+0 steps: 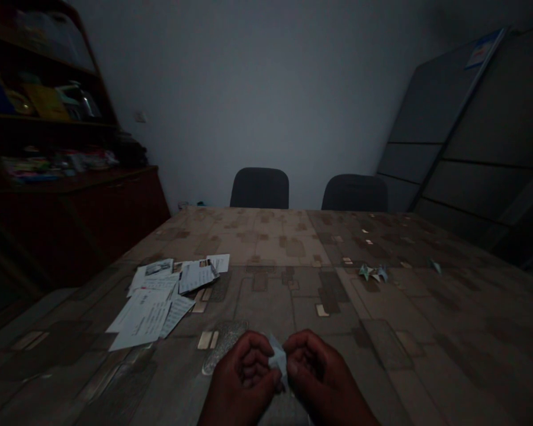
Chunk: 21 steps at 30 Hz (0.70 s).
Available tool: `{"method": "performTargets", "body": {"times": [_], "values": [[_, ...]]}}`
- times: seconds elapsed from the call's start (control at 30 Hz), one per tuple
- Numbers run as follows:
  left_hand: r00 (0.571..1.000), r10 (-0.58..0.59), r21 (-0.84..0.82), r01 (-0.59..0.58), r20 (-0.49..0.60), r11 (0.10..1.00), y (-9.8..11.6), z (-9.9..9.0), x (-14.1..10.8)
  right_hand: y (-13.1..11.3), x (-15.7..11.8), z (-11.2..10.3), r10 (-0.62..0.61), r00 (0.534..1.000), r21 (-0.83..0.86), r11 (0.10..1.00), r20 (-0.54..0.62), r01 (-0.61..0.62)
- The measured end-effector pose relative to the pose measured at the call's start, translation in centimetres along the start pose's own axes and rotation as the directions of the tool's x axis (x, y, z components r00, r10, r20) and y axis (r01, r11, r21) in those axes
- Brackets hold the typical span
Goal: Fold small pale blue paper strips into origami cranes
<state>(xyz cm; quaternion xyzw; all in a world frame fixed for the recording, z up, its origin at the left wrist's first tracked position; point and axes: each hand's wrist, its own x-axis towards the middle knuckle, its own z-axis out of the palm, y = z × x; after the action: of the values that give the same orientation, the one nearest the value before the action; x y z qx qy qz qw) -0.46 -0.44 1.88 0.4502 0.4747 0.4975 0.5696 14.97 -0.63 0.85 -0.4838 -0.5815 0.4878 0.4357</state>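
A small pale piece of folded paper (277,358) is held upright between my two hands at the bottom centre, above the table. My left hand (247,378) has its fingers curled and pinches the paper's left side between thumb and fingers. On the other side, my right hand (318,376) is closed the same way, with thumb and index finger at the paper's right edge. The fingertips cover part of the paper, and its exact folded shape is hard to make out in the dim light.
Loose printed sheets (144,316) lie on the patterned tablecloth (266,296) at the left. Small folded paper pieces (373,273) sit at the right, with another (435,267) farther right. Two dark chairs (260,188) stand behind the table. A shelf cabinet (115,204) is at the left.
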Motion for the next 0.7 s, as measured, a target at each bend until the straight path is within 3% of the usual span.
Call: {"method": "performTargets", "body": {"times": [0.13,0.27,0.4,0.7], "values": [[1.000,0.003,0.009,-0.003,0.010,1.000,-0.3,-0.2,0.1,-0.2,-0.3,0.1,-0.105,0.994,-0.204,0.973,0.015,0.106],[0.998,0.066,0.133,-0.065,0.001,0.989,-0.4,-0.4,-0.1,-0.1,-0.5,-0.1,-0.217,0.975,-0.395,0.893,0.045,0.217],[0.992,0.124,0.211,-0.124,0.016,0.970,-0.4,-0.5,-0.2,0.5,-0.4,-0.5,-0.303,0.946,-0.464,0.826,0.113,0.320],[0.988,0.152,0.197,-0.155,0.029,0.968,-0.7,-0.6,-0.2,0.8,-0.3,-0.3,-0.465,0.866,-0.581,0.659,0.184,0.478]]}}
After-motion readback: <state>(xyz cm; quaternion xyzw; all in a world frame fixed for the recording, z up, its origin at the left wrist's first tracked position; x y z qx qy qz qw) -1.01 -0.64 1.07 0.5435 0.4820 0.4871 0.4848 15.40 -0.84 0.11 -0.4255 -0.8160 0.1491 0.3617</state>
